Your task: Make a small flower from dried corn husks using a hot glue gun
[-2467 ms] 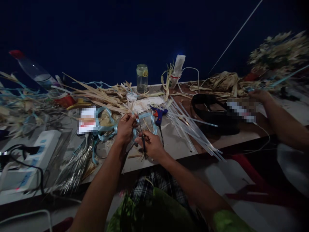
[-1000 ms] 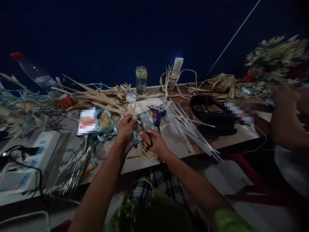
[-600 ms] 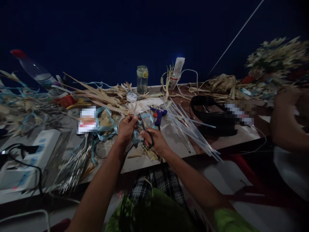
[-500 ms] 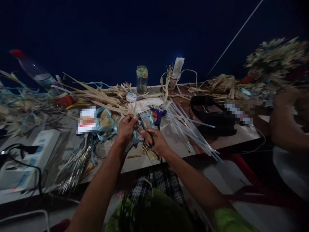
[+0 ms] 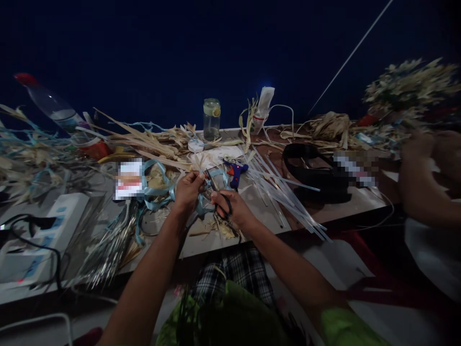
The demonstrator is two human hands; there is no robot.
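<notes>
My left hand (image 5: 188, 191) is pinched around a small pale husk piece (image 5: 199, 164), its fingertips near the scissor blades. In my right hand (image 5: 236, 207) are scissors (image 5: 225, 206) with black handles, the blades pointing up and left beside the husk. Light blue ribbon (image 5: 156, 192) lies left of my left hand, with more ribbon around and behind both hands. A blue glue gun (image 5: 236, 174) rests just behind my right hand. Husk scraps (image 5: 225, 226) lie under my hands.
Clear glue sticks (image 5: 284, 192) and a black band-like object (image 5: 317, 173) lie to the right. A jar (image 5: 212, 119) stands behind, dried husks (image 5: 151, 142) back left. A power strip (image 5: 61, 226) and wire bundle (image 5: 111, 250) sit left. Another person's arm (image 5: 419, 178) is at far right.
The scissors in my right hand have turned slightly, and their handles sit a little lower. At far right, the other person's arm and the husk flower bunch have shifted slightly.
</notes>
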